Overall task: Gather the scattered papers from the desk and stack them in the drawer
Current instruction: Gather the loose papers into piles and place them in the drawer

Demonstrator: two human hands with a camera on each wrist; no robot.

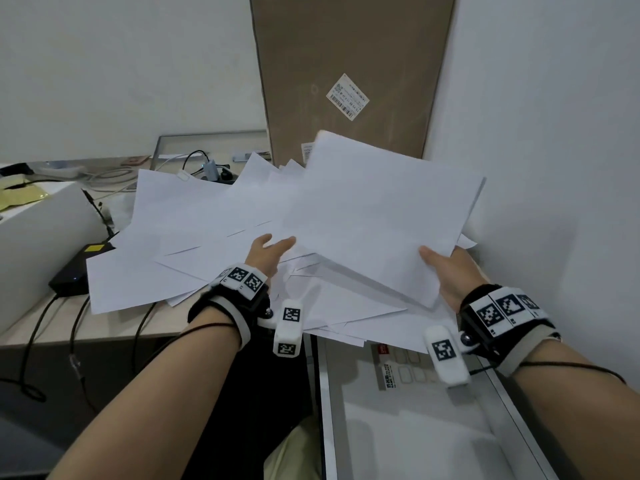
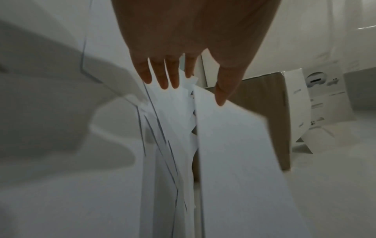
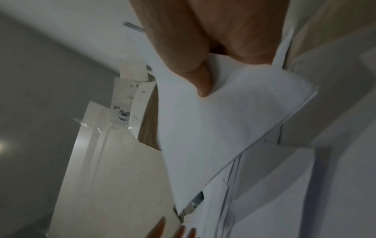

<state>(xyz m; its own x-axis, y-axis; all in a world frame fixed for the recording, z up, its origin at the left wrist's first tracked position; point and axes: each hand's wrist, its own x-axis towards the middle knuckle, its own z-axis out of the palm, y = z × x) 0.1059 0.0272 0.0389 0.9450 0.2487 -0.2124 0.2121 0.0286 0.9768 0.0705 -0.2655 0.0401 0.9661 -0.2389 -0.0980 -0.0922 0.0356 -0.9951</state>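
Several white sheets lie scattered over the desk [image 1: 162, 322] in a loose pile [image 1: 194, 223]. My right hand [image 1: 446, 271] pinches the near corner of a small stack of sheets [image 1: 384, 209], thumb on top, and holds it lifted above the pile; the right wrist view shows the thumb [image 3: 200, 80] pressed on that stack [image 3: 213, 128]. My left hand [image 1: 272, 252] reaches in with straight, spread fingers [image 2: 168, 77] at the stack's left edge, over the loose sheets [image 2: 173, 145], holding nothing. The open drawer [image 1: 408, 427] lies below my right wrist, near right.
A tall brown cardboard box [image 1: 349, 64] leans against the back wall. A white box [image 1: 38, 244], a black device [image 1: 79, 268] with cables, and a power strip [image 1: 214, 171] sit at the left and back of the desk. The right wall is close.
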